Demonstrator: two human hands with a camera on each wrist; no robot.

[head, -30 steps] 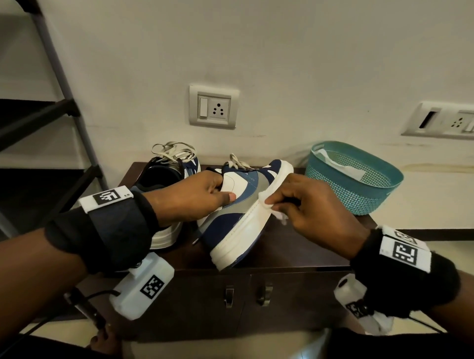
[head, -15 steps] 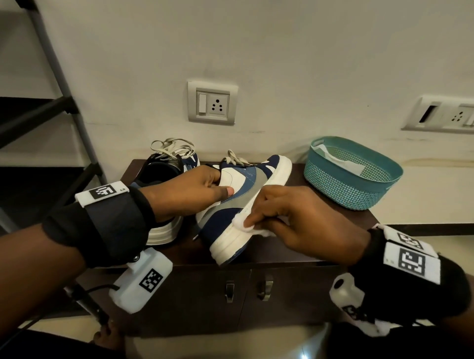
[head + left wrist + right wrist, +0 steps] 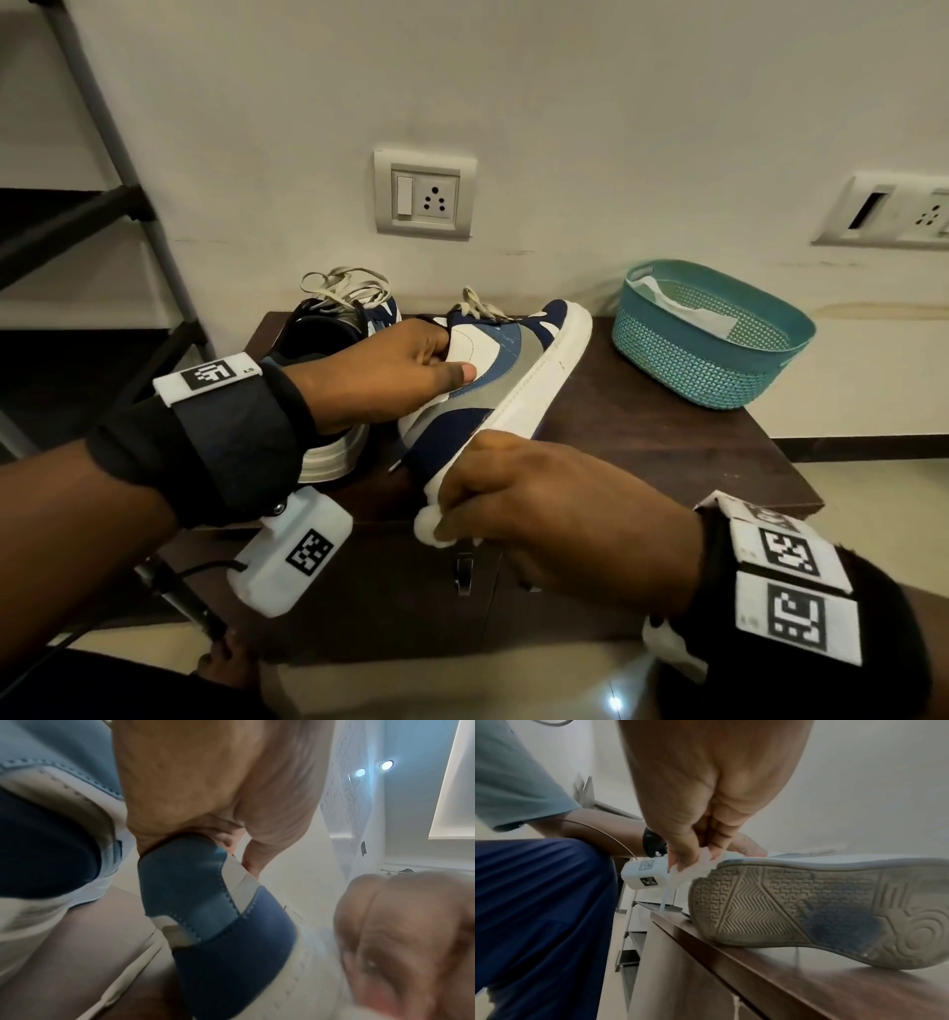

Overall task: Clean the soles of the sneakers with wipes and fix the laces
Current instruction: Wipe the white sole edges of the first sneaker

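A blue, grey and white sneaker (image 3: 506, 375) lies tipped on its side on the dark wooden cabinet (image 3: 657, 426), with its grimy patterned sole (image 3: 808, 908) facing right. My left hand (image 3: 411, 370) grips its collar near the heel (image 3: 190, 878). My right hand (image 3: 513, 493) pinches a crumpled white wipe (image 3: 429, 527) against the white sole edge at the heel end (image 3: 695, 866). The second sneaker (image 3: 334, 329) stands upright behind my left hand, its loose laces (image 3: 344, 282) piled on top.
A teal plastic basket (image 3: 719, 354) with white wipes in it sits at the cabinet's right back. A dark metal rack (image 3: 102, 205) stands to the left. Wall sockets (image 3: 423, 198) are on the wall behind. Cabinet drawer handles (image 3: 462, 570) face me below.
My right hand has slid the wipe along the sole edge from near the toe down toward me to the heel end. The left hand keeps its grip on the sneaker.
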